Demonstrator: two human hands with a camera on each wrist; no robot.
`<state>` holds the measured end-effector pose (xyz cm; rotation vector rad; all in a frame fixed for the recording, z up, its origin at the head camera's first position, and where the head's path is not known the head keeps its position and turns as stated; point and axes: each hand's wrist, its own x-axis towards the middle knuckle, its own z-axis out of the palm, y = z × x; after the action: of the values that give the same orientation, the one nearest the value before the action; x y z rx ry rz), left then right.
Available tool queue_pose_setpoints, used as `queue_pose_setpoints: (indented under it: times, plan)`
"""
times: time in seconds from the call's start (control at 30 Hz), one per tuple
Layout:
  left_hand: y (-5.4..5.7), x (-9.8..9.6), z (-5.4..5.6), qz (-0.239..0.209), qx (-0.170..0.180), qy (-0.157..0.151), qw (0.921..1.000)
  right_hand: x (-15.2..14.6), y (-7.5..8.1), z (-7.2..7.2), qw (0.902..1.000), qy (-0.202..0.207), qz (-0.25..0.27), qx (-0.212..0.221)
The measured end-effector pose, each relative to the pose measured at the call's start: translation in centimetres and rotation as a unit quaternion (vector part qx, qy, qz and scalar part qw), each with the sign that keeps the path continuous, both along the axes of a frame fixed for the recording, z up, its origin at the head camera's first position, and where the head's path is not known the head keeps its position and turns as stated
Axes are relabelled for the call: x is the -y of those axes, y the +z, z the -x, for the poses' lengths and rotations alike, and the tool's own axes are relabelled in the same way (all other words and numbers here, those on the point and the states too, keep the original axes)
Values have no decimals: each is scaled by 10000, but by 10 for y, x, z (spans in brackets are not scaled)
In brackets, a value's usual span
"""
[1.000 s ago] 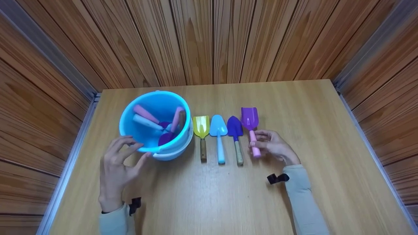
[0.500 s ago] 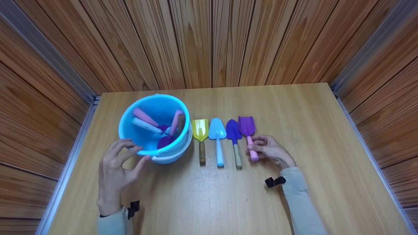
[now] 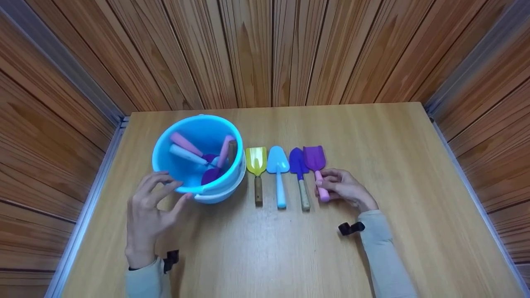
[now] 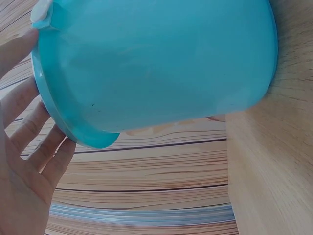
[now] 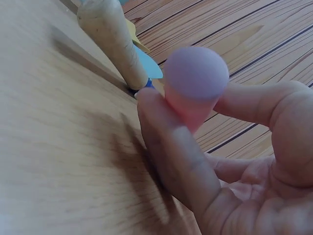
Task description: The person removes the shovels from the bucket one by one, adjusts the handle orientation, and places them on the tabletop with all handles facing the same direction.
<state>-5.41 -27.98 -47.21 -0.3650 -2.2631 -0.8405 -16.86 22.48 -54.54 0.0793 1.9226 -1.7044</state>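
In the head view, my left hand (image 3: 149,215) is at the near left side of a blue bucket (image 3: 198,190). Its spread fingers and thumb touch the rim; the left wrist view shows them along the bucket's edge (image 4: 54,98). My right hand (image 3: 345,188) pinches the pink handle (image 3: 322,188) of a purple square-ended toy shovel (image 3: 314,158). The handle's rounded end (image 5: 195,73) faces the right wrist camera. To its left lie a dark blue trowel (image 3: 298,161) with a pale wooden handle, a light blue trowel (image 3: 278,160) and a yellow shovel (image 3: 256,160) with a brown handle.
Inside the bucket lie several more tools with pink (image 3: 186,143), light blue (image 3: 188,155) and brown handles (image 3: 232,152). The wooden table (image 3: 265,256) is bounded by plank walls (image 3: 290,54) behind and at both sides.
My right hand has brought the purple shovel down and slightly left, so its blade lies beside the dark blue trowel. My left hand stays at the bucket; the view shifts slightly.
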Motion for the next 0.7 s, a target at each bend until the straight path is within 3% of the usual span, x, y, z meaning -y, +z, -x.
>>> queue_pose_setpoints:
  times: [0.27,0.7]
  plan:
    - [0,0,0,-91,-56,-48,9999,2,8,-3,9955,262,-846,-337]
    - [-1,0,1,-102,-102,-138,9998,1,14,-6,9903,200,-1353,-254]
